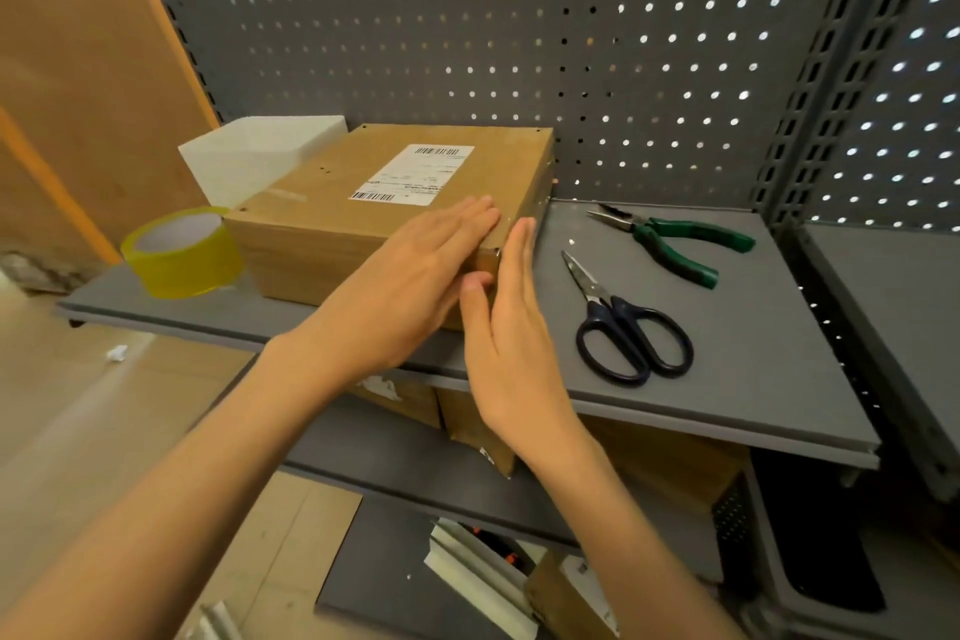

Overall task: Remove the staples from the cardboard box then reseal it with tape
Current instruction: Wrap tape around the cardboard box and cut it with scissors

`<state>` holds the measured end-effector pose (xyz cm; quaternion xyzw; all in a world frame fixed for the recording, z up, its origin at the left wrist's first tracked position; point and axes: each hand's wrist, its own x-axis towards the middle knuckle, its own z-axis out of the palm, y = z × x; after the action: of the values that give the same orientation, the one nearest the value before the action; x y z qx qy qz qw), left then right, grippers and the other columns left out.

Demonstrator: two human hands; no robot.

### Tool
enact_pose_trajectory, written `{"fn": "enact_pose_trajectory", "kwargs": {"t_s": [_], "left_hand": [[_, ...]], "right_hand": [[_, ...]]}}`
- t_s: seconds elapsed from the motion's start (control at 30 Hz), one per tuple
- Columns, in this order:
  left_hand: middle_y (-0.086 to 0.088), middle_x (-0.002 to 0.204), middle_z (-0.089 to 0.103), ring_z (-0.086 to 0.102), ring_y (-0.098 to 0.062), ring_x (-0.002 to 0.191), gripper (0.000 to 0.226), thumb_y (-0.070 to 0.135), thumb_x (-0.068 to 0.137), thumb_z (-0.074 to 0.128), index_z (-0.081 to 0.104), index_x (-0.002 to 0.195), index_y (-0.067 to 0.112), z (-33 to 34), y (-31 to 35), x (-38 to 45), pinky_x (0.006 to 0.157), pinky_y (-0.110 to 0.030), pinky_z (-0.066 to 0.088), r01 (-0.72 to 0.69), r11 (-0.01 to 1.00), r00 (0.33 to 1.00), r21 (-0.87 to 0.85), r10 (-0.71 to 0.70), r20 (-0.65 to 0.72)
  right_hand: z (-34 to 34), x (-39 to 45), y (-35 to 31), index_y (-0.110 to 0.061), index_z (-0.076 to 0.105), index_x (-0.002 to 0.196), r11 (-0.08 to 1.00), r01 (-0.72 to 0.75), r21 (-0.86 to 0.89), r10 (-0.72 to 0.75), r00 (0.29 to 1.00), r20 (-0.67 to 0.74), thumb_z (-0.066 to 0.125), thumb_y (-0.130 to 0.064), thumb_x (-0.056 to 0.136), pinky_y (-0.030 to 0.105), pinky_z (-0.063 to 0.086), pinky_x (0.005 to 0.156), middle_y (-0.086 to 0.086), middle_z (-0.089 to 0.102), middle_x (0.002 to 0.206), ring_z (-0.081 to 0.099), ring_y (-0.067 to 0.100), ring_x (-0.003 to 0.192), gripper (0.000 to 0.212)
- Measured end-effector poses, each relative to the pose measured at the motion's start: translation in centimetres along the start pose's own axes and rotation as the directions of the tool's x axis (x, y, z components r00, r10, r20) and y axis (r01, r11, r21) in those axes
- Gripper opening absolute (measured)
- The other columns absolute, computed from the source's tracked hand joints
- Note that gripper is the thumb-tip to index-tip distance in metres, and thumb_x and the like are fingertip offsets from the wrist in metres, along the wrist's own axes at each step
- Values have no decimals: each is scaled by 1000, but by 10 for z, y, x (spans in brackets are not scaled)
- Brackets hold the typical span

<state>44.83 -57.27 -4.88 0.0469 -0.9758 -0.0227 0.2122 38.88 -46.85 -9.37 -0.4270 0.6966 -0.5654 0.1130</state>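
Pressing flat with straight fingers, left hand [415,276] on top and right hand [511,322] against the side of the brown cardboard box's [332,203] near right corner, almost touching, with the yellow tape roll [182,252] well beyond the left hand.

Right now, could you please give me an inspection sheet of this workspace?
Surface: grey metal shelf, pegboard back.
Job's things: cardboard box with shipping label; yellow tape roll beside its left; green-handled pliers and black-handled scissors to its right.
Clutter: white foam block behind the box.
Grippers: left hand flat on the box's top corner; right hand flat against its right side.
Cables: nothing seen.
Surroundings: more boxes on the lower shelf; floor debris.
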Motion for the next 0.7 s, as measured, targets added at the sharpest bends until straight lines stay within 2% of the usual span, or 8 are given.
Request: {"fn": "enact_pose_trajectory", "kwargs": {"t_s": [0.17, 0.3, 0.4, 0.47, 0.53, 0.6, 0.7], "left_hand": [[-15, 139, 46, 31, -19, 132, 52, 26, 88, 57, 47, 133, 2, 2, 2, -4, 110, -26, 21, 32, 999, 991, 10, -30, -130], [-15, 129, 56, 48, -28, 125, 53, 25, 79, 67, 55, 125, 1, 6, 2, -6, 107, -40, 34, 57, 998, 973, 15, -52, -225], [-13, 118, 63, 57, -26, 116, 50, 27, 74, 72, 63, 116, 1, 6, 4, -9, 103, -41, 41, 83, 996, 942, -23, -86, -324], [-12, 112, 67, 61, -23, 110, 48, 29, 72, 75, 67, 111, 2, 4, 5, -10, 100, -35, 43, 83, 997, 918, -13, -81, -388], [-13, 116, 64, 57, -22, 113, 49, 27, 75, 75, 63, 116, 2, 5, 7, -9, 101, -31, 41, 42, 999, 917, 24, -29, -397], [-15, 122, 61, 54, -24, 117, 45, 20, 81, 69, 60, 120, 1, 9, 10, -10, 101, -34, 41, -16, 996, 923, 84, 47, -381], [-15, 118, 64, 60, -27, 111, 35, 12, 82, 70, 65, 114, 1, 20, 16, -12, 95, -38, 49, -8, 994, 908, 107, 52, -416]], "right_hand": [[0, -11, 4, -27, -19, 144, 999, -41, -22, 42, 998, 43, 26, -41, 99, 22, 8, 114, -12, -16, 155, -4, 3, 142, 66], [-10, -10, 5, -27, -19, 144, 998, -56, -34, 59, 992, 113, 26, -41, 99, 17, 10, 106, -11, -13, 156, 2, 6, 142, 65], [-22, -9, 5, -26, -8, 148, 997, -59, -59, 66, 989, 131, 27, -38, 100, 14, 6, 104, -11, -7, 157, 1, 2, 141, 60], [-34, -5, 2, -27, 3, 149, 996, -9, -86, 14, 998, 57, 29, -30, 101, 14, 4, 106, -11, 0, 157, 0, 1, 141, 55], [-47, 4, -4, -26, 12, 148, 979, 103, -173, -100, 995, 25, 31, -16, 100, 15, 6, 108, -10, 4, 157, 2, 2, 142, 53], [-56, 16, -9, -20, 21, 147, 915, 234, -329, -201, 971, 131, 35, -5, 95, 16, 6, 110, -5, 13, 156, 6, 5, 143, 56], [-61, 26, -11, -15, 27, 145, 783, 337, -523, -231, 938, 258, 39, 0, 91, 19, 6, 112, 0, 25, 154, 14, 11, 143, 57]]}}
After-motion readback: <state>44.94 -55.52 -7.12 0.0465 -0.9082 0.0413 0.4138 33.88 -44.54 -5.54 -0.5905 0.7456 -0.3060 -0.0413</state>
